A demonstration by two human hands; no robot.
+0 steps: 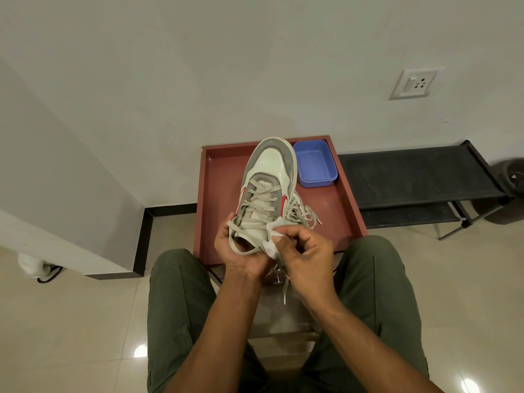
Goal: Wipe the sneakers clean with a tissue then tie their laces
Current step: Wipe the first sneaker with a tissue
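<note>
A white and grey sneaker [269, 177] with red side marks is held up over the red-brown tray [344, 205], toe pointing away from me. My left hand [241, 251] grips its heel from below. My right hand [302, 246] pinches a crumpled white tissue [272, 236] against the sneaker's collar on the right. The laces [262, 195] are loose and one end hangs down between my knees. A second sneaker [302, 212] lies mostly hidden behind the first, only its side and laces showing.
A blue plastic tub [314, 164] stands at the tray's far right corner. A black mesh shoe rack [419, 177] is to the right against the wall, with a dark bin [510, 188] beyond it. My knees flank the tray on a tiled floor.
</note>
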